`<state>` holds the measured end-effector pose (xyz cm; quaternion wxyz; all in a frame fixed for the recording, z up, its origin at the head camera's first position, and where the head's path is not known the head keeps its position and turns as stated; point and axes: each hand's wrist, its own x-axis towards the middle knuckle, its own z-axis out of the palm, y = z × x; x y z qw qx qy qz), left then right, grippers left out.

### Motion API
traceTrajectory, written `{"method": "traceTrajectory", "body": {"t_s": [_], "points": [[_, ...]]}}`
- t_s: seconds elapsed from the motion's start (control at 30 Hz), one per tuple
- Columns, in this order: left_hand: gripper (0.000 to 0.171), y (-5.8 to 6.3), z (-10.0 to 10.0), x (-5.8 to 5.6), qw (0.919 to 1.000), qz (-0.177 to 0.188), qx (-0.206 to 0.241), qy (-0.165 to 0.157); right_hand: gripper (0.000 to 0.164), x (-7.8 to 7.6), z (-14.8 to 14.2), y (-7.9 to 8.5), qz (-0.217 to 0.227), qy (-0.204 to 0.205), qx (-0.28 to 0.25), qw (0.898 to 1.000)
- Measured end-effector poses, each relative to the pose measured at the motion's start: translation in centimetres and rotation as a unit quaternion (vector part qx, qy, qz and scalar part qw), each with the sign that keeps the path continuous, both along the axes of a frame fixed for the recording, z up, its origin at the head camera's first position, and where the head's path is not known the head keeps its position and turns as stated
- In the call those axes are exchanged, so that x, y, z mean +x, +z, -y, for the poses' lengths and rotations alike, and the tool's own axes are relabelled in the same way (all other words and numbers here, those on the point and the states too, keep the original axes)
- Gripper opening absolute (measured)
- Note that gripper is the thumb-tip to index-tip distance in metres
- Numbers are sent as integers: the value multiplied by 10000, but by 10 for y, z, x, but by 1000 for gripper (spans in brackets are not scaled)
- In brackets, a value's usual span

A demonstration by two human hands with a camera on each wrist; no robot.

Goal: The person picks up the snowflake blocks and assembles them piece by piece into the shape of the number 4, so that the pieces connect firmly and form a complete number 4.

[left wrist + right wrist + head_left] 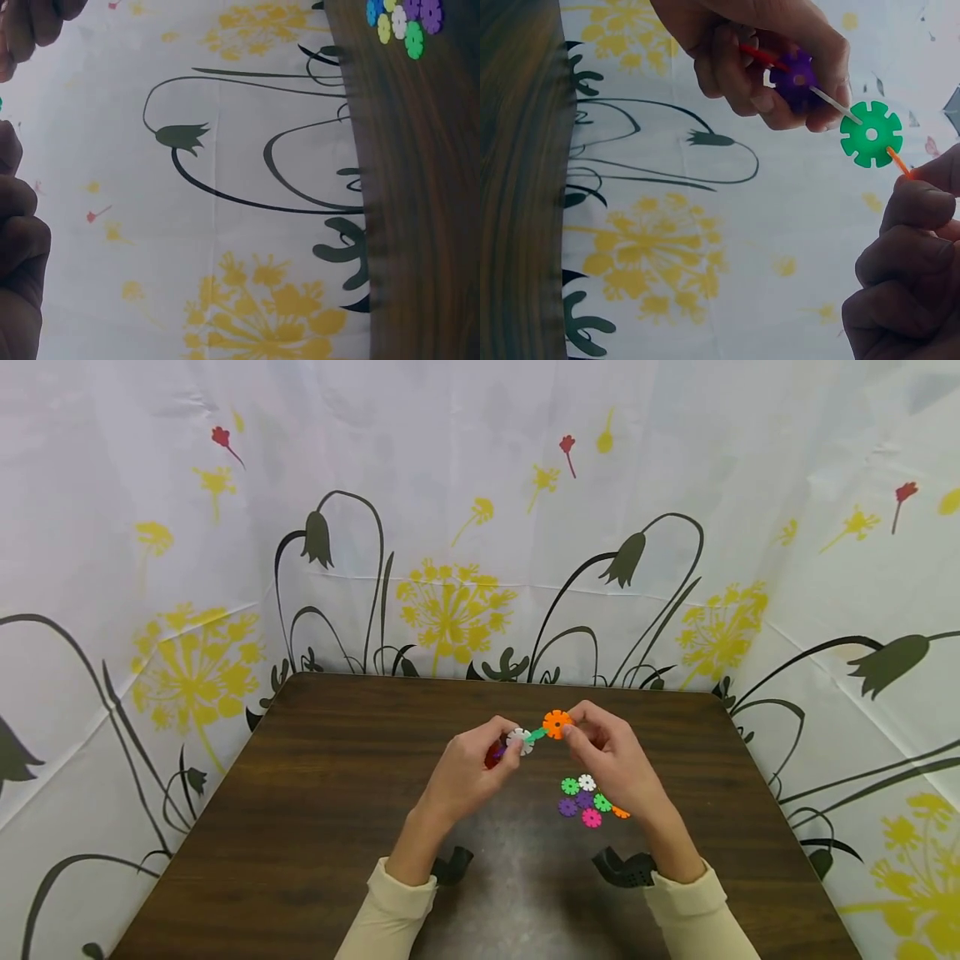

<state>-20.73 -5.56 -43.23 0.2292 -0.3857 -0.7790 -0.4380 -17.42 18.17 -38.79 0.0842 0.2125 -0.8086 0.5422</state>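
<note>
Both hands hold a chain of slotted plastic snowflake discs above the table. My left hand [463, 777] pinches the white disc [520, 741]. A red disc [491, 755] and a purple disc [795, 79] sit partly hidden among its fingers. From the white disc a green disc [871, 135] extends rightward, with the white one in one slot. An orange disc [557, 724] meets another slot of the green one, edge-on in the right wrist view. My right hand [615, 764] pinches this orange disc between thumb and finger. Only parts of the hands show in the left wrist view.
Loose discs lie on the dark wooden table [337, 793] below the right hand, among them a pink disc [592, 818], a purple disc [567, 807] and a green disc [570, 786]. A white flower-printed curtain [480, 468] hangs behind the table and at both sides.
</note>
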Motion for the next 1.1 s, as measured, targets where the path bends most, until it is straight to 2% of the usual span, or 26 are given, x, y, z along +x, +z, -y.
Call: {"method": "traceTrajectory", "body": {"t_s": [0.17, 0.3, 0.43, 0.6, 0.73, 0.9, 1.0, 1.1], "points": [[6, 4, -4, 0, 9994, -259, -194, -130, 17, 3, -2, 5, 39, -152, 199, 9997], [7, 8, -6, 0, 9988, -356, -243, -240, 21, 2, 0, 7, -220, -197, 162, 9994], [9, 10, -4, 1, 9992, -341, -159, -126, 20, -2, 6, 7, -468, -168, -7, 9988], [11, 10, -2, 4, 9994, -301, -131, -48, 21, -4, 15, 6, -576, -75, -72, 9983], [12, 12, -2, 5, 9999, -84, 0, -65, 21, -5, 17, 9, -512, -9, -62, 9987], [25, 13, -4, 2, 9988, 476, -131, -40, 18, -8, 14, 11, -340, 161, -245, 9990], [26, 13, -1, 1, 9970, 739, -215, -34, 18, -12, 11, 4, -356, 528, -356, 9973], [19, 14, 2, -1, 9951, 949, -127, -249, 28, -22, 1, -9, -548, 797, -421, 9944]]}}
